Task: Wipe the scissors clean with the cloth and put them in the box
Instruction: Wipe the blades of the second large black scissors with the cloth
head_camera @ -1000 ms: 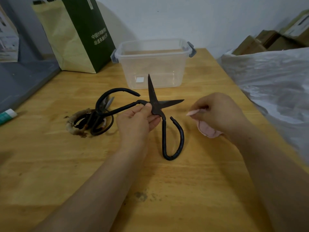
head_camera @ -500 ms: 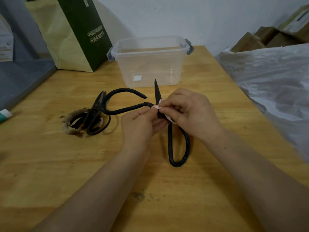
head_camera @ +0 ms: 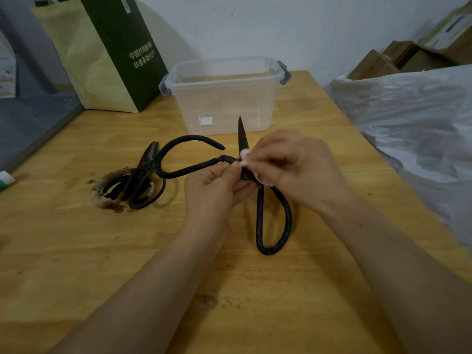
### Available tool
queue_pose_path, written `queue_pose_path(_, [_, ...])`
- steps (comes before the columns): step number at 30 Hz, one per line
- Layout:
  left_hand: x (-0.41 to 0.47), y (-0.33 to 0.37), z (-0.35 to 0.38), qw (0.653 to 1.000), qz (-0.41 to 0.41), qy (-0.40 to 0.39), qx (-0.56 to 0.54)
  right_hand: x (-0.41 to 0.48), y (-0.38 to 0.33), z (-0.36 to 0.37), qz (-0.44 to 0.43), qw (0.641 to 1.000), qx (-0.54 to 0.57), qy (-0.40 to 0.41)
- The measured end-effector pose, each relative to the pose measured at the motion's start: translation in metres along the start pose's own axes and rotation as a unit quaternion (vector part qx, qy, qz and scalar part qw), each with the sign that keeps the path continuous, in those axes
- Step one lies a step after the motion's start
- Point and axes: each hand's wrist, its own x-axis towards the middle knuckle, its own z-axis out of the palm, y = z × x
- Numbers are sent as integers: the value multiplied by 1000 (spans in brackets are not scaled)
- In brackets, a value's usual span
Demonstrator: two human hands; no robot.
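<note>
While the left hand (head_camera: 212, 190) grips the black scissors (head_camera: 259, 213) at the pivot, thumb and curled fingers closed round the joint, the right hand (head_camera: 293, 169) pinches a pink cloth (head_camera: 244, 153) against the base of the upright blade. These scissors sit over the middle of the wooden table (head_camera: 153, 251), one handle loop reaching left, the other toward the near edge. Their blade tip points at the front wall of the clear box (head_camera: 229, 103), which stands open-topped just behind. A second, worn pair of scissors (head_camera: 145, 172) lies just beside the left loop. Bare wood stretches toward the near edge; crumpled plastic sheeting (head_camera: 408, 118) crowds the right edge, and a green paper bag (head_camera: 120, 47) stands at the far left
</note>
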Motion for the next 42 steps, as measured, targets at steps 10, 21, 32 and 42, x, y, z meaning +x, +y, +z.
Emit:
queue_pose_path(10, [1,-5,2,999,2,-24,25,10,20,-23,171,965,164,112])
queue_pose_path(21, [1,-3,-1,997,21,-76,23,4,8,-24,222,943,241,-59])
queue_pose_path(32, [-3,-4,3,990,60,-119,56,2,12,-33,298,896,260,-202])
queue_pose_path(42, [0,-6,0,985,52,-147,76,7,8,-23,275,919,282,-3])
